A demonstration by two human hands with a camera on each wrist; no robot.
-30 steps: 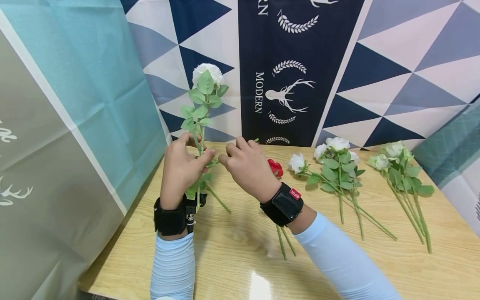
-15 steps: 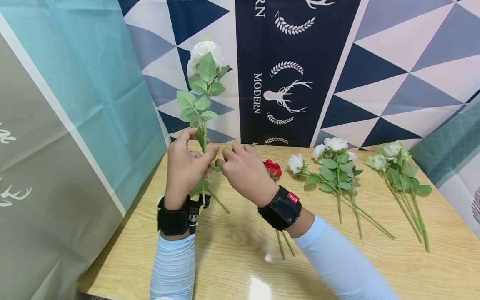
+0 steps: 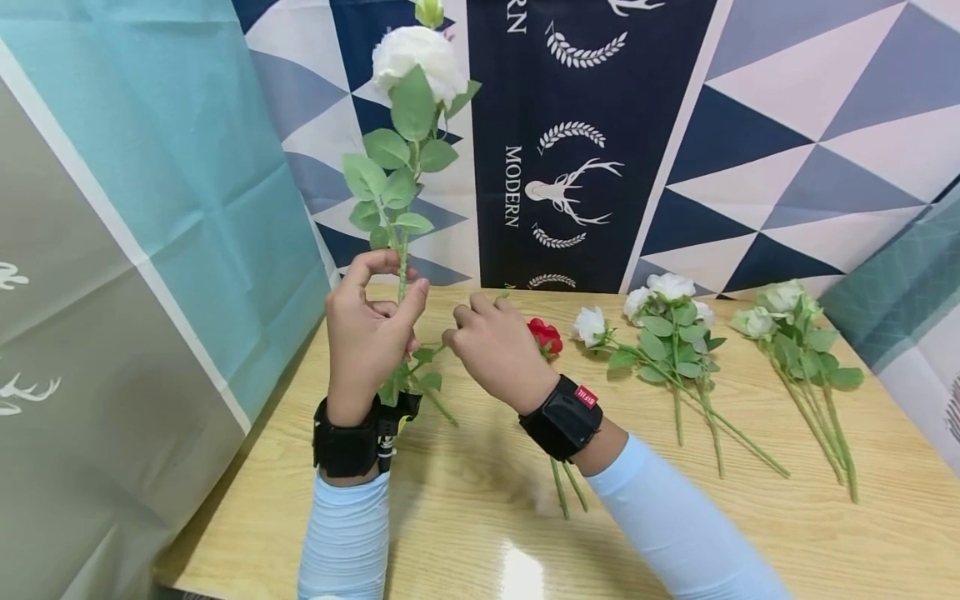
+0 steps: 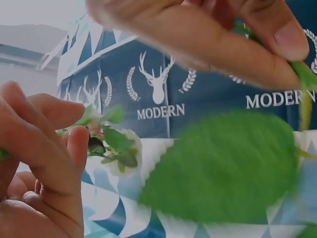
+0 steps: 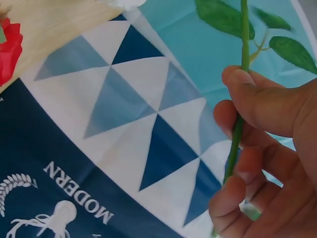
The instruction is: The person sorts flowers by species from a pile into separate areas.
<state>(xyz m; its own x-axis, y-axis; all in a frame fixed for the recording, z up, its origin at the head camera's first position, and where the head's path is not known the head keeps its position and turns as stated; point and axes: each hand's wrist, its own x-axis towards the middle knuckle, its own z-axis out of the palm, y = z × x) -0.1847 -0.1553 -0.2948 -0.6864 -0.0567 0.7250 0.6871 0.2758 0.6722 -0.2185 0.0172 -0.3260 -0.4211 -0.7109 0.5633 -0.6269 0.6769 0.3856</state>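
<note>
My left hand (image 3: 371, 329) pinches the stem of a white rose (image 3: 423, 62) between thumb and fingers. The rose stands upright, bloom at the top, with a yellow-green bud (image 3: 430, 12) above it. My right hand (image 3: 498, 350) grips a green leafy stem (image 5: 244, 47) with thumb and curled fingers. Its leaves show in the right wrist view, and a large blurred leaf (image 4: 223, 168) hangs below that hand in the left wrist view. In the head view this stem slants down behind my left hand; its upper end is out of sight there.
A red rose (image 3: 545, 336) lies just right of my right hand, its stems partly hidden under the wrist. White roses (image 3: 670, 287) and pale green roses (image 3: 780, 300) lie further right on the wooden table (image 3: 450, 517). Patterned cloth (image 3: 585, 150) hangs behind; another cloth (image 3: 217, 183) stands at left.
The white rose has risen in the head view, its bloom now nearer the top edge. The leafy stem and my right hand have dipped slightly. The roses on the table have not moved.
</note>
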